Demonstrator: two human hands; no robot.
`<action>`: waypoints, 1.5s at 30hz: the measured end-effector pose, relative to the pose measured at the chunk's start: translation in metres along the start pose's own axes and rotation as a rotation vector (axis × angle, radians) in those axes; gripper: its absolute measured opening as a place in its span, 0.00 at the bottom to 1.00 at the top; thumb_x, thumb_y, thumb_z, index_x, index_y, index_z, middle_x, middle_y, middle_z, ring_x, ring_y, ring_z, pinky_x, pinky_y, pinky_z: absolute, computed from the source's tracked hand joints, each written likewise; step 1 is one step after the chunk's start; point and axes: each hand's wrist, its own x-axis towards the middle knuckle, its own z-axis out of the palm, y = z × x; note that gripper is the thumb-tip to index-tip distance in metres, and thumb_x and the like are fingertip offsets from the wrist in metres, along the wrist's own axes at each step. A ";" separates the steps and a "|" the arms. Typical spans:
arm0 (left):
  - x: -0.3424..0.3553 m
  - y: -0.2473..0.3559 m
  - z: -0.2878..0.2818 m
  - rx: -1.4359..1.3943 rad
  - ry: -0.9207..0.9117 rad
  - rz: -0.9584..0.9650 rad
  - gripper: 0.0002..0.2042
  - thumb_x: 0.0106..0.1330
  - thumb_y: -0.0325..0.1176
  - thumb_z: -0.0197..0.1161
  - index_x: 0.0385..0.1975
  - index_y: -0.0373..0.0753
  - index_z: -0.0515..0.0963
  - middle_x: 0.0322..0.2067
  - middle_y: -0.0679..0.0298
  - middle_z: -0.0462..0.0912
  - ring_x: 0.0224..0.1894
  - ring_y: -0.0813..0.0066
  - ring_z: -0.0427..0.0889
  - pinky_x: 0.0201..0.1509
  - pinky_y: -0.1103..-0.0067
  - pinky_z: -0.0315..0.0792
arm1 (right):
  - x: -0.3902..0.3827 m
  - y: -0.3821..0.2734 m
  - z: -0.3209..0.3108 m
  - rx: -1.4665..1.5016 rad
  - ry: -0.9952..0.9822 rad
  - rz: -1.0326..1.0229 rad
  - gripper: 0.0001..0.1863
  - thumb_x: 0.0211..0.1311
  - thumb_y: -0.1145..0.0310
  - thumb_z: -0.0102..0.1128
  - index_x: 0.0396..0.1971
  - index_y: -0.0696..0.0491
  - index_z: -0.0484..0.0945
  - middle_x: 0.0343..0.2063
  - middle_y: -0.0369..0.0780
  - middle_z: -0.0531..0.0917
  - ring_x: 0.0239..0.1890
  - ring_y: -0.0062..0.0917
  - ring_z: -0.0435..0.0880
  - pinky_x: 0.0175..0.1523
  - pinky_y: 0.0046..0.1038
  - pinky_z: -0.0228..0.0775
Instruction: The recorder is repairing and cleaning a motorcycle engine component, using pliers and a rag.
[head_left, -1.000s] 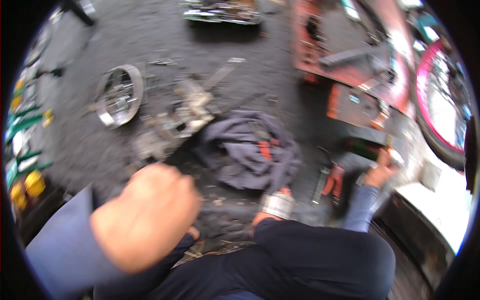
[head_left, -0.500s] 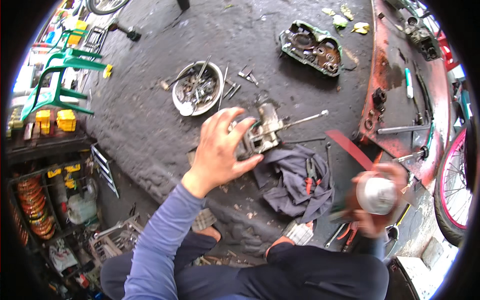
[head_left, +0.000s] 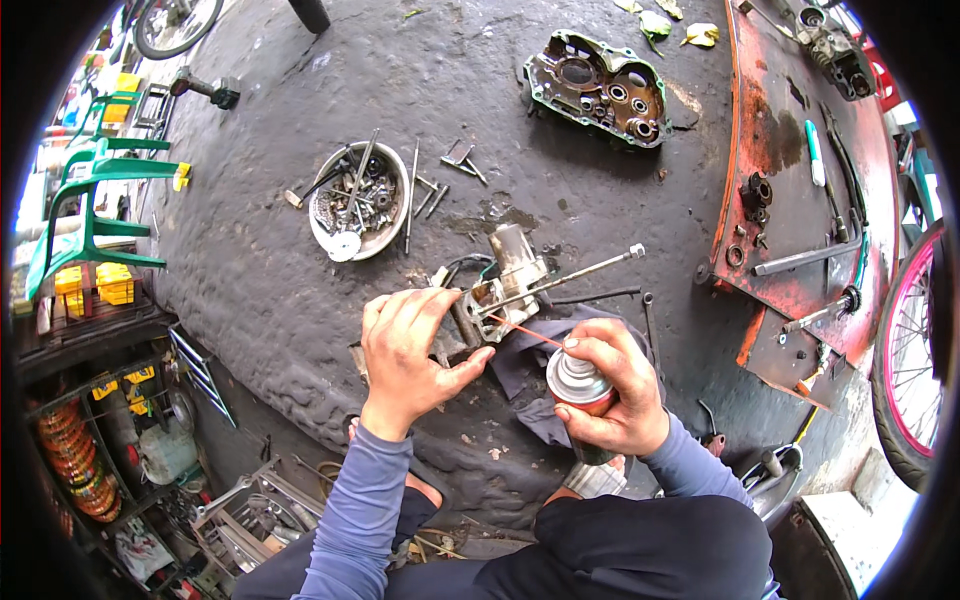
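Observation:
My right hand (head_left: pixel 625 385) is wrapped round a spray can (head_left: pixel 578 385) with a silvery top, its forefinger near the nozzle. A thin red straw (head_left: pixel 525 330) runs from the can to a greasy metal engine part (head_left: pixel 515 262) with a cylindrical housing. Curved beside the near left end of that part is my left hand (head_left: pixel 405 345), thumb and fingers apart. I cannot tell whether its fingertips touch the metal. A long metal rod (head_left: pixel 575 274) lies slantwise across the part. Partly hidden by the can and right hand, a dark cloth (head_left: pixel 520 375) lies below.
A bowl (head_left: pixel 401 215) of small metal parts stands on the dark ground, loose bolts (head_left: pixel 432 195) beside it. Farther off lies an open engine casing (head_left: pixel 600 92). A red metal sheet (head_left: pixel 735 170) with tools is at right, near a pink-rimmed wheel (head_left: pixel 905 350). Green chairs (head_left: pixel 110 195) stand left.
My right hand has brought the spray can in from the right, its straw now at the engine part. The left hand has drawn back slightly towards me. The view has shifted.

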 end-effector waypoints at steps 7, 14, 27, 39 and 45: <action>0.000 -0.003 -0.003 -0.020 -0.004 -0.010 0.30 0.43 0.49 0.80 0.45 0.39 0.83 0.43 0.59 0.86 0.46 0.58 0.83 0.56 0.64 0.69 | 0.009 -0.001 0.007 -0.006 -0.020 0.030 0.34 0.47 0.67 0.78 0.57 0.51 0.76 0.49 0.48 0.78 0.48 0.42 0.83 0.49 0.38 0.79; 0.004 0.002 -0.010 -0.020 0.046 0.045 0.29 0.46 0.47 0.79 0.46 0.37 0.81 0.48 0.56 0.84 0.46 0.54 0.83 0.57 0.62 0.70 | -0.039 -0.011 -0.031 -0.129 0.073 0.022 0.42 0.43 0.66 0.80 0.62 0.52 0.72 0.53 0.52 0.79 0.51 0.47 0.83 0.52 0.44 0.77; -0.109 0.107 0.148 -0.259 -0.746 0.151 0.20 0.62 0.38 0.69 0.51 0.35 0.77 0.45 0.53 0.81 0.51 0.54 0.80 0.54 0.64 0.72 | -0.279 -0.011 -0.150 -0.857 1.477 0.485 0.28 0.69 0.63 0.68 0.61 0.62 0.69 0.57 0.47 0.77 0.58 0.30 0.76 0.65 0.34 0.68; -0.075 0.080 0.134 -0.635 -0.694 0.196 0.07 0.65 0.27 0.62 0.37 0.33 0.72 0.34 0.47 0.78 0.38 0.43 0.81 0.42 0.63 0.76 | -0.164 -0.002 0.002 -0.153 0.432 0.613 0.12 0.59 0.74 0.66 0.44 0.56 0.79 0.44 0.46 0.83 0.46 0.38 0.82 0.56 0.34 0.73; -0.117 0.089 0.155 -1.076 -0.868 -0.720 0.12 0.71 0.38 0.66 0.37 0.33 0.80 0.27 0.61 0.83 0.32 0.80 0.76 0.38 0.73 0.72 | -0.153 0.057 0.045 -0.927 -0.081 0.834 0.21 0.57 0.56 0.69 0.43 0.56 0.80 0.40 0.44 0.80 0.45 0.38 0.82 0.49 0.38 0.72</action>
